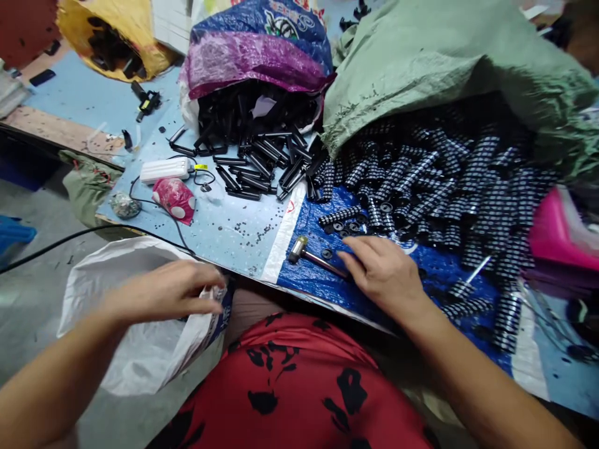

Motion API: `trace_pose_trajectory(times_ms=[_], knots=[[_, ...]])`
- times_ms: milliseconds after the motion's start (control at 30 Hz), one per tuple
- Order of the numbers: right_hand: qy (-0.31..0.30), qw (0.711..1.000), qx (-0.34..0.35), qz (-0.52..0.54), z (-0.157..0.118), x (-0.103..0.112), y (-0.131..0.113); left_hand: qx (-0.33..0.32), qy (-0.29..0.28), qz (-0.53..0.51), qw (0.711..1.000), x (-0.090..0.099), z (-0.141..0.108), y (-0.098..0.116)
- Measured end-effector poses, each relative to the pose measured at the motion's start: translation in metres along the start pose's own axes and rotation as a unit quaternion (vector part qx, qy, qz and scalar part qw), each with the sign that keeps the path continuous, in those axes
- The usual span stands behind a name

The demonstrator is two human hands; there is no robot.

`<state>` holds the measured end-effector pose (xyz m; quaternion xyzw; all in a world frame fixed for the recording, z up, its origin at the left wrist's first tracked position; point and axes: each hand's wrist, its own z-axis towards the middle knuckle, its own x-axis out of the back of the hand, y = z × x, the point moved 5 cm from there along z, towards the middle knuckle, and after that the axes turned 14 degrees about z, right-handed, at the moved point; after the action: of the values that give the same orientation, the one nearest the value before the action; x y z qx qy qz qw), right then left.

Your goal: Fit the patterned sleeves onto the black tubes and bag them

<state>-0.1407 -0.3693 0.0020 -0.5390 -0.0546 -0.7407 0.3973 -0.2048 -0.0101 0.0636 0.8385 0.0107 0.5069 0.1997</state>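
Observation:
My left hand [173,293] is in the air over the mouth of a white woven sack [135,368]. Its fingers stretch to the right with the thumb apart, slightly blurred, and nothing shows in them. My right hand [386,271] is low over the blue sheet [299,280], thumb and fingertips a little apart with no object visible between them. Just beneath its thumb passes the handle of a small hammer [322,263], which lies with its head to the left. Small black rings [327,253] lie by the fingertips. Black-and-silver checkered tubes [421,181] are heaped beyond this hand.
A green woven sack [449,56] spills the checkered tubes. Plain black tubes [257,165] spill from a purple-and-blue sack [257,56]. A white power strip [165,169], red bag [174,198] and cable are at left. A pink container [561,231] stands at right.

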Motion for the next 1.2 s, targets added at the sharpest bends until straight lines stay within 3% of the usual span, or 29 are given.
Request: trace_pose_trajectory(times_ms=[33, 67, 133, 200, 267, 333, 467, 567, 667, 733, 833, 900, 967, 1000, 1067, 1200], knots=[[-0.004, 1.0, 0.001, -0.031, 0.014, 0.0, 0.006, -0.047, -0.026, 0.025, 0.998, -0.005, 0.018, 0.016], [-0.015, 0.997, -0.001, -0.07, 0.027, -0.002, 0.012, -0.044, 0.009, 0.076, 0.996, -0.004, 0.04, 0.025], [-0.059, 0.988, -0.001, -0.146, 0.048, -0.007, 0.024, 0.064, 0.12, 0.216, 0.967, 0.007, 0.088, 0.026], [-0.114, 0.975, 0.01, -0.192, 0.062, -0.015, 0.035, 0.123, 0.167, 0.303, 0.93, 0.014, 0.13, 0.018], [-0.152, 0.966, 0.024, -0.206, 0.068, -0.021, 0.042, 0.125, 0.161, 0.34, 0.918, 0.017, 0.162, 0.007], [-0.16, 0.966, 0.04, -0.201, 0.068, -0.022, 0.046, 0.115, 0.142, 0.354, 0.917, 0.018, 0.179, -0.003], [-0.14, 0.978, 0.069, -0.142, 0.055, -0.01, 0.047, 0.116, 0.177, 0.341, 0.916, 0.016, 0.168, -0.003], [-0.054, 0.997, 0.06, -0.011, 0.033, 0.01, 0.04, 0.125, 0.199, 0.292, 0.927, 0.003, 0.138, -0.002], [0.08, 0.981, -0.029, 0.176, 0.008, 0.028, 0.036, 0.131, 0.19, 0.061, 0.971, -0.016, 0.116, -0.016], [0.153, 0.923, -0.153, 0.317, -0.005, 0.026, 0.039, 0.152, 0.188, -0.183, 0.953, -0.027, 0.109, -0.027], [0.24, 0.758, -0.318, 0.516, -0.012, 0.007, 0.04, 0.181, 0.245, -0.43, 0.85, -0.035, 0.108, -0.025], [0.26, 0.63, -0.384, 0.622, -0.01, -0.008, 0.031, 0.166, 0.268, -0.517, 0.795, -0.039, 0.11, -0.005], [0.237, 0.518, -0.43, 0.7, -0.006, -0.021, 0.016, 0.135, 0.239, -0.574, 0.772, -0.047, 0.114, 0.026], [0.216, 0.478, -0.443, 0.727, -0.004, -0.025, 0.007, 0.12, 0.214, -0.594, 0.766, -0.052, 0.115, 0.042], [0.182, 0.446, -0.448, 0.754, -0.004, -0.028, -0.007, 0.091, 0.165, -0.617, 0.764, -0.062, 0.116, 0.074], [0.162, 0.483, -0.419, 0.751, -0.006, -0.025, -0.019, 0.03, 0.098, -0.616, 0.781, -0.075, 0.118, 0.121]])
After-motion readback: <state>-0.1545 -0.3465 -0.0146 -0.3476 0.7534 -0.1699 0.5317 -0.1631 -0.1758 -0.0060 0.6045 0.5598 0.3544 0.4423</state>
